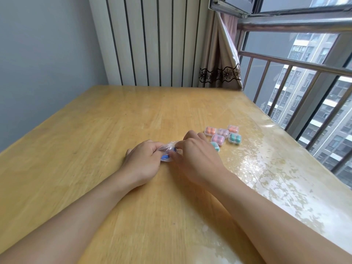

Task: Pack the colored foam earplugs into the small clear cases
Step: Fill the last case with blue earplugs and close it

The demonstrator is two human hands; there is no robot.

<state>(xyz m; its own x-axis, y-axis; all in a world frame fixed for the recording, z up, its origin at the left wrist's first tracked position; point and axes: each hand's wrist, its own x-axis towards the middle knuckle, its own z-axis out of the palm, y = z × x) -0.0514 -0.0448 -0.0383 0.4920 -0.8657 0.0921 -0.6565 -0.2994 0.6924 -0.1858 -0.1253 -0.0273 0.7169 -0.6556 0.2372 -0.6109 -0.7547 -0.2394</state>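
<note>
Here, the left hand (143, 159) rests on the wooden table (95, 130) with its fingers curled around a small clear case (167, 152). Something blue, likely earplugs (165, 157), shows inside the case, but it is blurry. The case sits between the two hands, near the middle of the table. The right hand (192, 153) reaches in from the other side, and its fingertips pinch the same case. Just past the right hand lies a teal case (215, 146), partly hidden. Farther right, five more closed cases sit close together: two orange (210, 130), two pink (217, 138) and one teal (235, 138).
</note>
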